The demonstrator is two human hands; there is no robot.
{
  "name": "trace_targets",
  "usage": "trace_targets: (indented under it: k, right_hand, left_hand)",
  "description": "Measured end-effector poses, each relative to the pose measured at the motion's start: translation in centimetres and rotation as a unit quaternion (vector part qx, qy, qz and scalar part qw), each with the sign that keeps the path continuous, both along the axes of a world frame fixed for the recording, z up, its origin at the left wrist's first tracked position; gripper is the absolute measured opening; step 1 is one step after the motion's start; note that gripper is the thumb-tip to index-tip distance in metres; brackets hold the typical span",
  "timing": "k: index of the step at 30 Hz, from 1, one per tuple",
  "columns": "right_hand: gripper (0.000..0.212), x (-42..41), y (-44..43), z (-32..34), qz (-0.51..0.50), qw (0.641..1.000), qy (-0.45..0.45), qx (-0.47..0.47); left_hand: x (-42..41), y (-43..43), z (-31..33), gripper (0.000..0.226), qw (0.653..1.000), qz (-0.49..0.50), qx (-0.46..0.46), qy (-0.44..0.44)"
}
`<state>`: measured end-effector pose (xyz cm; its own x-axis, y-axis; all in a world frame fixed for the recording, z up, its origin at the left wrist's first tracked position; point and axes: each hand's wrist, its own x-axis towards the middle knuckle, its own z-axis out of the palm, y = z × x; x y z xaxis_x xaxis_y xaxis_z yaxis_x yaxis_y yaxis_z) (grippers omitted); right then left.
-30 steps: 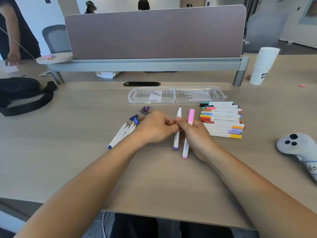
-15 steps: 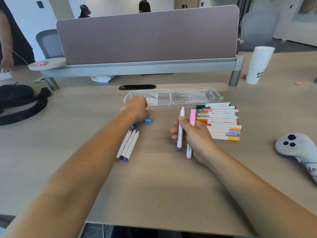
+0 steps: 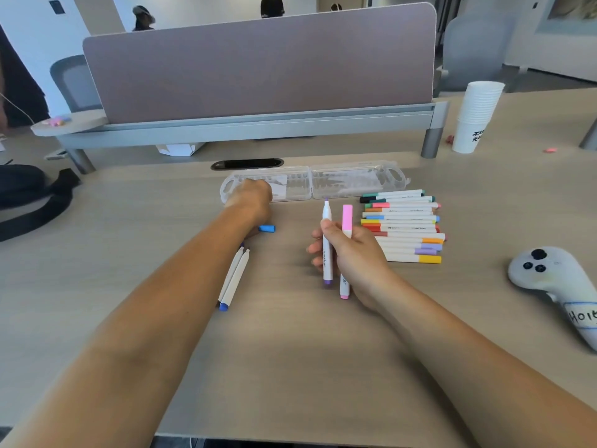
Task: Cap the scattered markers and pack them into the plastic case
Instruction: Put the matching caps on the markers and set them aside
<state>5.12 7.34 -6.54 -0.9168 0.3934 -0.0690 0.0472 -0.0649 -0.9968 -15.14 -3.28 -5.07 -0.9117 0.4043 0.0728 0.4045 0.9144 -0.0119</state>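
Fingers of the left hand [image 3: 249,202] are hidden behind its back, so its grip is unreadable; it sits at the open plastic case [image 3: 355,181]. The right hand [image 3: 353,253] grips 2 upright markers: an uncapped purple marker [image 3: 327,253] and a capped pink marker [image 3: 347,219]. A blue cap [image 3: 267,228] lies beside the left wrist.

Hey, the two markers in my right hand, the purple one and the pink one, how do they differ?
The purple marker is uncapped, its tip bare at the top; the pink marker wears its pink cap. The purple marker's bottom end is purple, the pink marker's is pink. The purple marker sits left of the pink marker. Both have white barrels, point away from the person, and are gripped together in the right hand.
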Motion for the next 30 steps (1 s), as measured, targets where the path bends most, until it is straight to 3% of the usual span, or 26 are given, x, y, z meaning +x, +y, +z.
trace_targets:
  k: [13,16,18,21,24,26,28,30]
  right_hand:
    - [0.030,0.0,0.1,-0.1,0.002,1.000,-0.004,0.018]
    - [0.031,0.0,0.1,-0.1,0.001,1.000,-0.005,0.022]
    - [0.032,0.0,0.1,-0.1,-0.001,1.000,-0.007,0.025]
    - [0.032,-0.1,0.1,-0.1,0.004,1.000,-0.010,0.009]
    - [0.031,0.0,-0.1,-0.2,0.024,0.999,-0.013,-0.032]
    - [0.031,0.2,-0.3,-0.1,0.043,0.998,-0.029,-0.044]
    - [0.032,0.4,-0.6,0.1,0.058,0.997,-0.046,-0.036]
    - [0.033,0.6,-0.9,0.2,0.069,0.996,-0.059,-0.018]
  left_hand:
    - [0.5,-0.2,-1.2,0.045,0.994,0.000,0.102,-0.035]
    - [0.3,-0.5,-1.4,0.037,0.983,-0.017,0.180,-0.018]
    - [0.5,-0.6,-0.6,0.032,0.960,-0.026,0.278,-0.012]
    - [2.6,-0.8,1.1,0.021,0.863,-0.014,0.500,-0.078]
    - [6.1,-1.5,2.1,0.015,0.705,-0.001,0.660,-0.260]
    - [7.7,-2.3,2.0,0.010,0.617,-0.009,0.709,-0.340]
    - [8.8,-2.9,1.8,0.007,0.565,-0.014,0.733,-0.378]
    - [9.5,-3.4,1.6,0.006,0.545,-0.013,0.744,-0.388]
